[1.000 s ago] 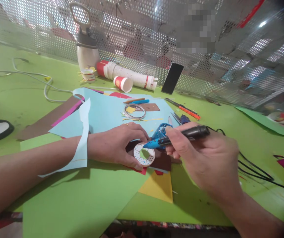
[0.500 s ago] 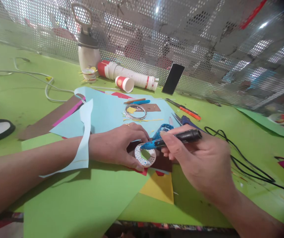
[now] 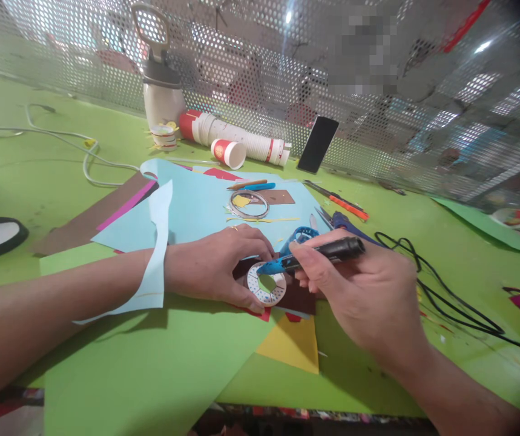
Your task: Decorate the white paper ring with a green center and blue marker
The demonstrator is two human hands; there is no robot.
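My left hand (image 3: 223, 263) lies on the papers, its thumb and fingers closed on the edge of a white paper ring (image 3: 253, 289). Black lines divide the ring into sections, and blue dots cover it; green shows through its centre. In my right hand (image 3: 368, 297) is a marker (image 3: 327, 253) with a black end and a blue front. Its tip meets or hovers just over the ring's upper edge; I cannot tell which. Beneath the ring are dark brown paper (image 3: 300, 297) and yellow paper (image 3: 293, 345). A light-blue paper strip (image 3: 157, 242) rests across my left wrist.
Beyond my hands, light-blue paper (image 3: 196, 206) carries a silvery ring (image 3: 248, 204) and pencils (image 3: 260, 186). Scissors (image 3: 325, 218) lie by my right hand, near a black cable (image 3: 450, 309). Stacked paper cups (image 3: 241, 139), a bottle (image 3: 162, 100) and a phone (image 3: 318, 145) line the mesh screen (image 3: 250, 72).
The rear end of the marker has shifted slightly left and down with my right hand. My left hand and the ring stay almost where they were.
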